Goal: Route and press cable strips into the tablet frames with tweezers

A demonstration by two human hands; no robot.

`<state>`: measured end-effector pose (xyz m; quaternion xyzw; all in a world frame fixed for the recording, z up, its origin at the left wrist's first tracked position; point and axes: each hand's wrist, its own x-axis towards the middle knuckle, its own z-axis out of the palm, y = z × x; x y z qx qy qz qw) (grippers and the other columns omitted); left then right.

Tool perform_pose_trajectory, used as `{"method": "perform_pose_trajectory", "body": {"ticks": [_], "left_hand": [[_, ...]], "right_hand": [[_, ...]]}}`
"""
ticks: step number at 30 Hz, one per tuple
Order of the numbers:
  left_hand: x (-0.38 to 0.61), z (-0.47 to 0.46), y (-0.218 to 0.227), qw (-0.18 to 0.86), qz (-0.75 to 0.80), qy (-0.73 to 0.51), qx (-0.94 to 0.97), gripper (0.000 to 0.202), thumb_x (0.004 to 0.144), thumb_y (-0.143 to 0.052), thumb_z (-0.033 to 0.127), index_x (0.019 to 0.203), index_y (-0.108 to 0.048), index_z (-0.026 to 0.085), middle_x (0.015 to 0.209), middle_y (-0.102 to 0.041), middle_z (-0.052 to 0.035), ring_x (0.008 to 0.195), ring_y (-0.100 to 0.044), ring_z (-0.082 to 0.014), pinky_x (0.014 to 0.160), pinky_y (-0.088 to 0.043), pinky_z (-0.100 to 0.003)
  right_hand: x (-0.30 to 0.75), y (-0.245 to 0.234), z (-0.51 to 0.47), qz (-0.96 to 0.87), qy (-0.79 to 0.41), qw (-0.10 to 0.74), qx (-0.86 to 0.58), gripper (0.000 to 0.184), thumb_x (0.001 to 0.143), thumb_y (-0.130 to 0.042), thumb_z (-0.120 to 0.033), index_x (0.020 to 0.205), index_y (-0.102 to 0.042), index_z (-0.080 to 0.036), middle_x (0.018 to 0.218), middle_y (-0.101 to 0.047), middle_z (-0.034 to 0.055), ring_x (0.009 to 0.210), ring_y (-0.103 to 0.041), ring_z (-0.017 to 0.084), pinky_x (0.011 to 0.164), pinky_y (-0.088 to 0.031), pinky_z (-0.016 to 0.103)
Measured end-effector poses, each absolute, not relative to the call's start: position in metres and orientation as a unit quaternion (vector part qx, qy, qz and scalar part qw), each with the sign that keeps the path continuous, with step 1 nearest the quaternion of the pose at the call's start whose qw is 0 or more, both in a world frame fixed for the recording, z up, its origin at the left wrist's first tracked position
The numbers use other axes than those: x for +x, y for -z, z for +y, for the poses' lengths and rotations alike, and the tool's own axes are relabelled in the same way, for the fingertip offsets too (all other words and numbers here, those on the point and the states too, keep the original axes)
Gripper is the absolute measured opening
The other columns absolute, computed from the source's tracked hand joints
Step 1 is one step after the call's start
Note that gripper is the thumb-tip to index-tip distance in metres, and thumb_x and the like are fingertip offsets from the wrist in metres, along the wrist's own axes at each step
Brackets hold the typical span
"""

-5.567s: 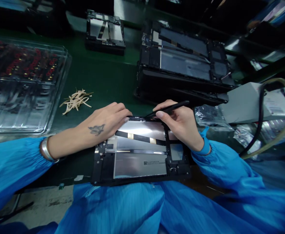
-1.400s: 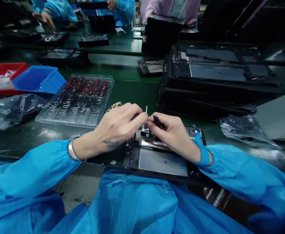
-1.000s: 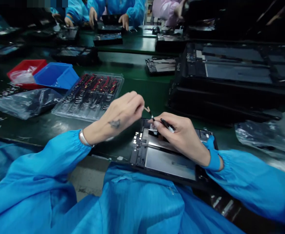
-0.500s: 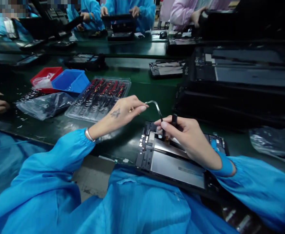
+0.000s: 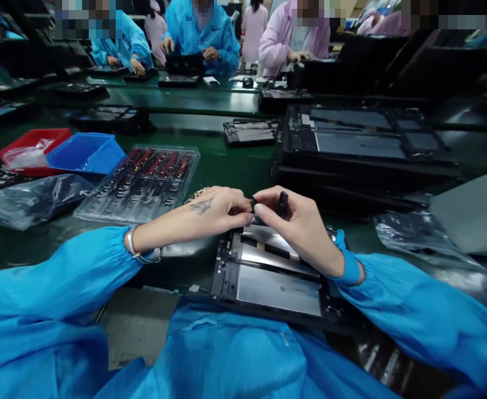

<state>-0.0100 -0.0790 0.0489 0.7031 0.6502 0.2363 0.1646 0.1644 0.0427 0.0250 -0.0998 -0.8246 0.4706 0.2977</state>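
— Two hands to log first. Where do they stand?

— Left hand (image 5: 216,213) and right hand (image 5: 295,221) meet fingertip to fingertip above the far edge of the open tablet (image 5: 272,271). The left hand's fingers are pinched together on a small dark part (image 5: 252,204), too small to make out. The right hand is closed around a black stylus (image 5: 283,202), held upright, with its thumb and forefinger touching the same dark part.

— Item: the tablet?

— One, back cover off, silver plates and a black strip showing. It lies at the near edge of the green table (image 5: 227,166), partly over the person's lap, under both hands.

— Left of the hands?

— One clear plastic tray (image 5: 143,180) of small red and black parts; a little heap of pale strips (image 5: 196,194) just beside the left hand; one blue bin (image 5: 83,152) touching one red bin (image 5: 29,141); one crumpled plastic bag (image 5: 31,197) near them.

— Right and beyond?

— One stack of black frames (image 5: 364,149) just behind the right hand; another open tablet (image 5: 249,132) lying flat farther back; one clear bag (image 5: 418,235) at the right. Other people (image 5: 202,33) in blue and pink coats work at the far side.
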Motion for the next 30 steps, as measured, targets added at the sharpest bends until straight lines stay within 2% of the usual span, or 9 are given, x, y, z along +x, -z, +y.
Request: {"method": "perform_pose_trajectory", "body": {"ticks": [3, 5, 6, 7, 11, 13, 18, 24, 30], "left_hand": [[-0.011, -0.082, -0.048, 0.124, 0.635, -0.211, 0.733, 0.022, 0.099, -0.062, 0.040, 0.099, -0.064, 0.019, 0.090, -0.061, 0.0002, 0.080, -0.058, -0.0143, 0.067, -0.040, -0.027], [-0.009, -0.084, -0.046, 0.057, 0.616, -0.253, 0.744, 0.045, 0.093, -0.071, 0.049, 0.122, -0.054, 0.019, 0.106, -0.061, -0.0038, 0.088, -0.060, -0.0164, 0.070, -0.045, -0.027], [-0.006, -0.085, -0.046, 0.001, 0.603, -0.278, 0.748, 0.052, 0.091, -0.073, 0.049, 0.127, -0.050, 0.019, 0.110, -0.060, -0.0057, 0.089, -0.060, -0.0168, 0.070, -0.047, -0.027], [-0.003, -0.086, -0.046, -0.069, 0.587, -0.292, 0.752, 0.050, 0.093, -0.072, 0.046, 0.126, -0.048, 0.018, 0.110, -0.060, -0.0067, 0.089, -0.059, -0.0170, 0.070, -0.048, -0.027], [0.012, -0.086, -0.049, -0.330, 0.533, -0.229, 0.745, 0.005, 0.101, -0.058, 0.019, 0.104, -0.056, 0.016, 0.093, -0.062, -0.0067, 0.082, -0.058, -0.0188, 0.070, -0.049, -0.030], [0.017, -0.084, -0.050, -0.383, 0.533, -0.190, 0.730, 0.005, 0.101, -0.054, 0.014, 0.099, -0.058, 0.015, 0.089, -0.063, -0.0075, 0.079, -0.058, -0.0193, 0.068, -0.049, -0.031], [0.020, -0.082, -0.050, -0.396, 0.553, -0.166, 0.714, 0.015, 0.101, -0.048, 0.010, 0.096, -0.062, 0.014, 0.089, -0.067, -0.0077, 0.077, -0.059, -0.0181, 0.067, -0.049, -0.030], [0.024, -0.086, -0.050, -0.404, 0.551, -0.159, 0.713, 0.013, 0.100, -0.051, 0.008, 0.095, -0.063, 0.012, 0.087, -0.068, -0.0082, 0.076, -0.059, -0.0186, 0.067, -0.050, -0.030], [0.031, -0.088, -0.052, -0.421, 0.554, -0.132, 0.705, 0.019, 0.099, -0.051, 0.010, 0.087, -0.065, 0.014, 0.078, -0.066, -0.0063, 0.069, -0.061, -0.0188, 0.062, -0.051, -0.032]], "right_hand": [[0.164, -0.023, 0.041, -0.812, -0.479, 0.313, -0.111, 0.010, 0.092, -0.063, -0.022, 0.084, -0.069, -0.017, 0.074, -0.066, -0.0014, 0.070, -0.059, 0.012, 0.065, -0.045, 0.026], [0.163, -0.023, 0.041, -0.789, -0.512, 0.317, -0.124, 0.010, 0.091, -0.065, -0.022, 0.083, -0.067, -0.017, 0.070, -0.065, -0.0023, 0.065, -0.056, 0.010, 0.062, -0.043, 0.026], [0.162, -0.023, 0.041, -0.775, -0.531, 0.317, -0.129, 0.010, 0.090, -0.066, -0.023, 0.082, -0.066, -0.017, 0.068, -0.064, -0.0028, 0.063, -0.055, 0.010, 0.061, -0.042, 0.025], [0.162, -0.023, 0.041, -0.762, -0.548, 0.317, -0.132, 0.012, 0.090, -0.066, -0.025, 0.082, -0.066, -0.017, 0.067, -0.063, -0.0031, 0.061, -0.053, 0.009, 0.060, -0.041, 0.025], [0.164, -0.026, 0.040, -0.755, -0.556, 0.325, -0.125, 0.014, 0.090, -0.067, -0.026, 0.081, -0.065, -0.017, 0.068, -0.063, -0.0027, 0.061, -0.051, 0.009, 0.059, -0.041, 0.025], [0.166, -0.027, 0.039, -0.770, -0.532, 0.329, -0.125, 0.013, 0.091, -0.066, -0.026, 0.081, -0.065, -0.017, 0.070, -0.063, -0.0021, 0.063, -0.051, 0.009, 0.061, -0.041, 0.025], [0.169, -0.027, 0.037, -0.789, -0.499, 0.335, -0.129, 0.014, 0.092, -0.064, -0.027, 0.082, -0.065, -0.018, 0.073, -0.063, -0.0007, 0.068, -0.055, 0.011, 0.063, -0.042, 0.026], [0.169, -0.027, 0.036, -0.790, -0.489, 0.348, -0.124, 0.012, 0.092, -0.064, -0.026, 0.082, -0.066, -0.018, 0.074, -0.064, -0.0005, 0.069, -0.058, 0.012, 0.064, -0.044, 0.027], [0.175, -0.030, 0.029, -0.799, -0.477, 0.343, -0.126, 0.013, 0.091, -0.066, -0.028, 0.082, -0.067, -0.019, 0.072, -0.067, 0.0000, 0.068, -0.061, 0.013, 0.063, -0.047, 0.028]]}}
